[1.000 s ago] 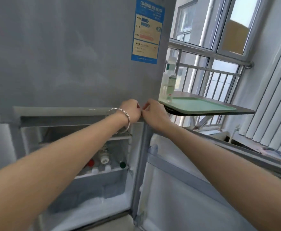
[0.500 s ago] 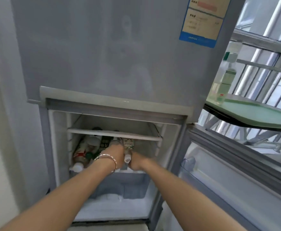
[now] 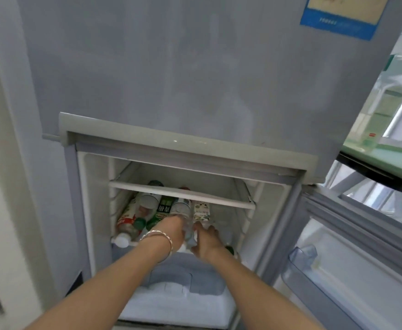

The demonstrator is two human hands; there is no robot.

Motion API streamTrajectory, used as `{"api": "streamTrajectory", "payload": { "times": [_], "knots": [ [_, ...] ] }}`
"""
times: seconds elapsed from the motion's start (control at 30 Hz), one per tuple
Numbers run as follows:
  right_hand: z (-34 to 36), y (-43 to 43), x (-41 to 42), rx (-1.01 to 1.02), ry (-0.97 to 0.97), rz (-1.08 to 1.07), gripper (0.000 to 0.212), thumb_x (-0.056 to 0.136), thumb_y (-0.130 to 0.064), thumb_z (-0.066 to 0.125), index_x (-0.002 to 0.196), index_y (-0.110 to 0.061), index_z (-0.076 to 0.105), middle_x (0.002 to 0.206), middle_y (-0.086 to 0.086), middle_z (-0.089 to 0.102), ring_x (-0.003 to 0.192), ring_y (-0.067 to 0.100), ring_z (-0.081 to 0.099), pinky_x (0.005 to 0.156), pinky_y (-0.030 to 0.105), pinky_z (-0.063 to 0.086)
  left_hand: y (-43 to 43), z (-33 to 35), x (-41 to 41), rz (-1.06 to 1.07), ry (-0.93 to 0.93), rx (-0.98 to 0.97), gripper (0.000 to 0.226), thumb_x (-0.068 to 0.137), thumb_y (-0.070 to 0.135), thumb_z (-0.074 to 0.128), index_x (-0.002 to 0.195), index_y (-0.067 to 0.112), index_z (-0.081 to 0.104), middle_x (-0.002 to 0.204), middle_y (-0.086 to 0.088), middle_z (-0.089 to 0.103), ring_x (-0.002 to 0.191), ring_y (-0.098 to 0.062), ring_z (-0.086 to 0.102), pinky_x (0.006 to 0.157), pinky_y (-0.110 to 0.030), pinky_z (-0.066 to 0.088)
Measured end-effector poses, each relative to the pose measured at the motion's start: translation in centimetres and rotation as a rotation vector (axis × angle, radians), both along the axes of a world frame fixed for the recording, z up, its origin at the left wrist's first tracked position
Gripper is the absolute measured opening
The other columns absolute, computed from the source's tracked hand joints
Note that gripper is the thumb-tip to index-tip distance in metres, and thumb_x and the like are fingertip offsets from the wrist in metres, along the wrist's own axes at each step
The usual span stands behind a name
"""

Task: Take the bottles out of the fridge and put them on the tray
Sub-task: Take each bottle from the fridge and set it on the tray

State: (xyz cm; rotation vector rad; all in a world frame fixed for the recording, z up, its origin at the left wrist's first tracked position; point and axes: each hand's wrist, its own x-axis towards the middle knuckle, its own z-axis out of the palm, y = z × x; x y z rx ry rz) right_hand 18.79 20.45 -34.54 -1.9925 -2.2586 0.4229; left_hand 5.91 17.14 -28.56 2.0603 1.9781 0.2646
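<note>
Step in hand: first reach into the open lower compartment of the fridge (image 3: 195,91); no bottle from this shelf is lifted yet. Items, left to right. Red-labelled bottle (image 3: 126,222), lying at the left edge of the shelf (image 3: 231,225), white cap toward you. Green-labelled bottle (image 3: 163,210), lying beside it. Clear bottle (image 3: 181,208), lying mid-shelf, neck toward the front edge. Your left hand (image 3: 171,231), braceleted, lies against the neck end of the clear bottle, fingers curled round it as far as the view shows. Pale-labelled bottle (image 3: 201,210), lying just right of the clear one. Your right hand (image 3: 207,239), thumb raised, reaches at the foot of the pale-labelled bottle; whether its fingers have closed on anything cannot be told. Fridge door (image 3: 350,270), swung open at right. Tray (image 3: 390,160), green, up at right, well apart from the shelf, one blurred bottle (image 3: 371,132) on it. Next move, by judgement: secure each grip, draw the bottles out past the front edge, raise them clear of the door to the tray.
</note>
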Motion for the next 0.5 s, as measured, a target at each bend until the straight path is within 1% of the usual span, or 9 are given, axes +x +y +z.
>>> {"api": "streamTrajectory", "payload": {
  "times": [0.1, 0.17, 0.2, 0.3, 0.37, 0.4, 0.43, 0.5],
  "knots": [
    [1.2, -1.6, -0.1, 0.299, -0.043, -0.047, 0.049, 0.091, -0.014, 0.060, 0.135, -0.024, 0.039, 0.127, 0.017, 0.050, 0.117, 0.032, 0.048, 0.088, 0.038, 0.048, -0.2, 0.2, -0.1, -0.032, -0.033, -0.014, 0.034, 0.092, 0.011, 0.051, 0.126, 0.013, 0.056, 0.114, -0.011, 0.067, 0.101, -0.026, 0.065, 0.087, -0.033, 0.054],
    [3.4, -2.6, 0.3, 0.456, -0.046, -0.053, 0.040, 0.093, -0.017, 0.056, 0.131, -0.025, 0.046, 0.122, 0.016, 0.055, 0.113, 0.031, 0.052, 0.085, 0.038, 0.049, -0.3, 0.7, 0.3, -0.041, -0.061, -0.003, 0.038, 0.091, 0.009, 0.052, 0.129, 0.009, 0.052, 0.114, -0.013, 0.067, 0.102, -0.027, 0.065, 0.084, -0.033, 0.053],
    [4.8, -3.4, 0.8, 0.497, -0.041, -0.040, 0.038, 0.094, -0.021, 0.056, 0.130, -0.025, 0.047, 0.121, 0.016, 0.057, 0.112, 0.032, 0.053, 0.084, 0.038, 0.049, -0.7, 1.4, 0.7, -0.047, -0.083, 0.003, 0.043, 0.089, 0.009, 0.053, 0.132, 0.008, 0.049, 0.116, -0.014, 0.066, 0.102, -0.028, 0.065, 0.084, -0.033, 0.054],
    [8.6, -6.8, 1.7, 0.534, -0.024, 0.037, 0.038, 0.093, -0.030, 0.055, 0.130, -0.027, 0.046, 0.119, 0.014, 0.059, 0.110, 0.033, 0.054, 0.082, 0.037, 0.046, -2.0, 2.7, 1.8, -0.089, -0.195, 0.034, 0.063, 0.082, 0.014, 0.062, 0.139, 0.012, 0.037, 0.123, -0.014, 0.059, 0.103, -0.029, 0.063, 0.087, -0.037, 0.055],
    [10.9, -9.3, 2.1, 0.510, -0.004, 0.066, 0.039, 0.091, -0.031, 0.056, 0.128, -0.027, 0.045, 0.118, 0.014, 0.058, 0.112, 0.033, 0.052, 0.083, 0.038, 0.045, -3.4, 3.7, 2.4, -0.148, -0.259, 0.048, 0.078, 0.077, 0.017, 0.069, 0.143, 0.014, 0.028, 0.130, -0.014, 0.052, 0.112, -0.031, 0.059, 0.091, -0.038, 0.052],
    [12.2, -10.5, 2.4, 0.480, 0.026, 0.063, 0.040, 0.089, -0.033, 0.056, 0.126, -0.026, 0.045, 0.115, 0.014, 0.058, 0.110, 0.033, 0.052, 0.083, 0.038, 0.046, -4.1, 4.3, 2.6, -0.185, -0.298, 0.053, 0.083, 0.075, 0.017, 0.072, 0.144, 0.016, 0.026, 0.132, -0.013, 0.052, 0.115, -0.031, 0.058, 0.092, -0.038, 0.051],
    [13.5, -11.5, 2.7, 0.448, 0.062, 0.048, 0.040, 0.087, -0.035, 0.057, 0.124, -0.026, 0.044, 0.112, 0.014, 0.060, 0.107, 0.033, 0.054, 0.081, 0.037, 0.046, -4.8, 4.8, 2.8, -0.223, -0.348, 0.066, 0.082, 0.075, 0.017, 0.072, 0.143, 0.018, 0.027, 0.130, -0.012, 0.055, 0.114, -0.030, 0.059, 0.092, -0.038, 0.051],
    [16.6, -13.5, 3.3, 0.374, 0.090, 0.019, 0.042, 0.085, -0.036, 0.058, 0.122, -0.025, 0.043, 0.105, 0.013, 0.061, 0.101, 0.034, 0.056, 0.079, 0.036, 0.045, -6.2, 6.5, 3.0, -0.274, -0.413, 0.107, 0.068, 0.077, 0.017, 0.073, 0.135, 0.018, 0.037, 0.121, -0.009, 0.064, 0.107, -0.028, 0.063, 0.090, -0.039, 0.052]
  ]
}}
